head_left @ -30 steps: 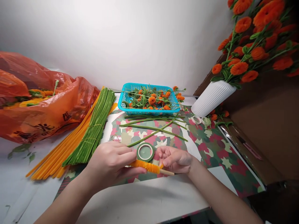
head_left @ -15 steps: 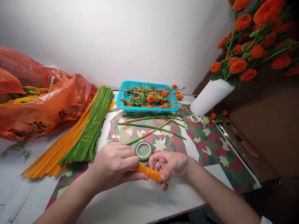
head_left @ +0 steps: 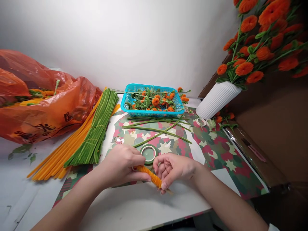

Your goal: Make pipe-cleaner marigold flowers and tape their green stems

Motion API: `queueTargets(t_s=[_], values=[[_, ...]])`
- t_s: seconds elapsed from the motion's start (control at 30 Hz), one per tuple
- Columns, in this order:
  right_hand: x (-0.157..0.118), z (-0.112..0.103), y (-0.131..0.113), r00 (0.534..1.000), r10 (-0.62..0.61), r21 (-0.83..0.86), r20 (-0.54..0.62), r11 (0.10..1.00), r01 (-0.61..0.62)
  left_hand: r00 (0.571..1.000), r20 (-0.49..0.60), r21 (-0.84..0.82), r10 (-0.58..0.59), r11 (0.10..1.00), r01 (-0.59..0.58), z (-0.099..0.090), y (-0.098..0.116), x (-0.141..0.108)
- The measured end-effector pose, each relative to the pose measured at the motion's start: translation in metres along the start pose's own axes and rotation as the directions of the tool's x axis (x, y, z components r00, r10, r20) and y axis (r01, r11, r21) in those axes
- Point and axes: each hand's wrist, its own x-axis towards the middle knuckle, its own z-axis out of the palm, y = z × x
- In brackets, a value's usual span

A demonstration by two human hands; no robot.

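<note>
Clearly the fuzzy orange coil [head_left: 150,175] is the soft part, and the pale stick [head_left: 170,191] poking out of its lower right end is the stiff one. The coil sits slantwise between the two hands, in front of the tape roll [head_left: 156,150] and over the near edge of the patterned sheet [head_left: 134,183]. The left hand [head_left: 121,165] is closed on its upper left end, thumb below and fingers above; the right hand [head_left: 180,168] pinches the lower right end, thumb and fingertips beside the stick, its other fingers loosely curled.

I judge it very light, so weight hardly matters; the trouble is give. The pile looks plush and grippy rather than slippery, but the turns lie side by side and would probably squash, spread or slide along the stick under a hard squeeze. Nothing seems brittle, though the thin stick could snap if bent sharply. A light pinch at each end suits it best, with the stick bearing any firm pressure and the ridged middle left unpressed.

Just beyond the tape roll, slim green stems [head_left: 166,131] cross one another in front of the blue basket [head_left: 154,113]. They look fuzzy and bendable, likely with a wire core, and would take a kink if gripped tightly.
</note>
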Motion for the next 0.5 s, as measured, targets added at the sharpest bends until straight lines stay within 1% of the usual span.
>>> queueTargets(t_s=[0.1,0.17,0.3,0.37,0.4,0.43,0.47,0.5], values=[[0.0,0.004,0.001,0.998,-0.033,-0.024,-0.057,0.999,0.032,0.998,0.057,0.021,-0.042,0.999,0.041,0.001,-0.001,0.0],[0.0,0.006,0.0,0.997,-0.052,-0.018,-0.059,0.999,0.051,0.997,0.045,0.031,-0.056,0.998,0.055,-0.001,-0.001,0.001],[0.002,0.005,0.001,0.997,-0.064,0.031,-0.05,0.997,0.065,0.998,-0.054,-0.008,-0.024,1.0,0.024,-0.006,-0.001,0.001],[0.003,0.003,0.002,0.995,-0.086,0.057,-0.047,0.994,0.089,0.982,-0.176,-0.082,-0.064,0.995,0.05,-0.009,-0.003,-0.001],[0.003,0.002,0.003,0.993,-0.107,0.073,-0.041,0.991,0.11,0.958,-0.26,-0.155,-0.124,0.984,0.085,-0.01,-0.004,-0.002],[0.003,0.001,0.003,0.99,-0.135,0.092,-0.037,0.986,0.138,0.914,-0.341,-0.262,-0.219,0.956,0.132,-0.011,-0.005,-0.002],[0.003,0.0,0.003,0.986,-0.163,0.111,-0.034,0.98,0.166,0.852,-0.393,-0.4,-0.346,0.899,0.181,-0.012,-0.007,-0.003],[0.003,0.0,0.003,0.982,-0.188,0.13,-0.035,0.973,0.191,0.787,-0.387,-0.553,-0.48,0.804,0.218,-0.012,-0.008,-0.003]])
